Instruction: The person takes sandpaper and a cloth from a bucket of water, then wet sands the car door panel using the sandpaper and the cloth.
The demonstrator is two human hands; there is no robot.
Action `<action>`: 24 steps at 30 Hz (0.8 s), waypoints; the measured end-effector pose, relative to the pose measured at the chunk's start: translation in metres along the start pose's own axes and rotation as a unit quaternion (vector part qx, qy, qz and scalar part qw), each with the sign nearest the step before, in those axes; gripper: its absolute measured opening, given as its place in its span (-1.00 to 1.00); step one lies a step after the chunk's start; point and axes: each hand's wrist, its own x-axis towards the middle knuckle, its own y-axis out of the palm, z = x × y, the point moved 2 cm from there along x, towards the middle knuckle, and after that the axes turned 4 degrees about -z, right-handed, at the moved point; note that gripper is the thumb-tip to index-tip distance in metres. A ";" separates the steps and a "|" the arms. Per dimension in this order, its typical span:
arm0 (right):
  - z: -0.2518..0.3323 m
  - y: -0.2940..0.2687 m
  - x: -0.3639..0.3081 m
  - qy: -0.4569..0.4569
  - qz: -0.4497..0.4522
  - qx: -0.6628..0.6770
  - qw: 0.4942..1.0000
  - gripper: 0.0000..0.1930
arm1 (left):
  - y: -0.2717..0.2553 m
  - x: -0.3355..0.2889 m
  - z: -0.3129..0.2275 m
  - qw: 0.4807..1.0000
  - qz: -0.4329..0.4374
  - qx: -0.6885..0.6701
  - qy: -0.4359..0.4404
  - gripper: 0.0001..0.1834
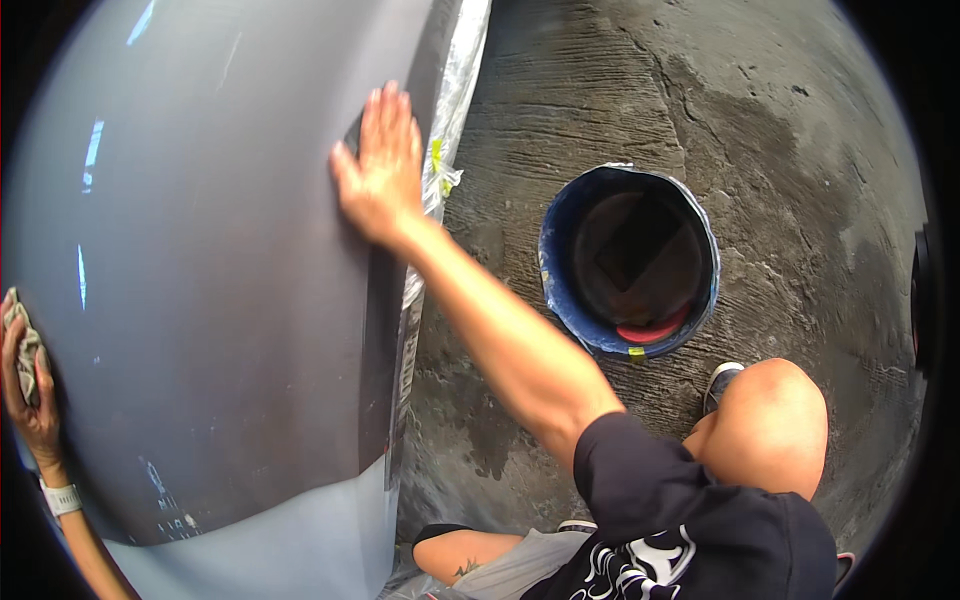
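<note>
My right hand [385, 180] lies flat near the right edge of a large, smooth dark grey panel [220, 300], fingers stretched upward and thumb apart. Between thumb and forefinger shows a small dark wedge [353, 131]; whether it is a thin sheet under the palm or shadow I cannot tell. At the far left rim, my left hand [38, 395] is closed on a crumpled greyish-beige cloth [25, 350] against the panel's side. A pale band [63, 498] circles that wrist. The panel's lower part is light grey-blue, and pale streaks mark its surface.
Clear plastic sheeting [468, 70] with yellow-green tape [437, 152] runs along the panel's right edge. A blue bucket [558, 290] of dark liquid, with something red inside, stands on the rough, wet-patched concrete floor [780, 200]. My bent knee [770, 430] is below it.
</note>
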 end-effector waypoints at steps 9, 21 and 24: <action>0.102 -0.060 -0.169 -0.069 0.216 0.073 0.971 -0.13 | -0.012 0.049 -0.077 0.993 -0.046 -0.094 0.051 -0.59; 0.004 -0.015 -0.019 0.017 0.024 0.046 0.998 -0.21 | -0.009 0.038 -0.057 0.995 -0.032 -0.084 0.041 -0.64; -0.015 -0.003 0.005 0.043 0.036 0.086 0.995 -0.22 | -0.006 0.026 -0.036 0.998 0.010 -0.001 0.056 -0.63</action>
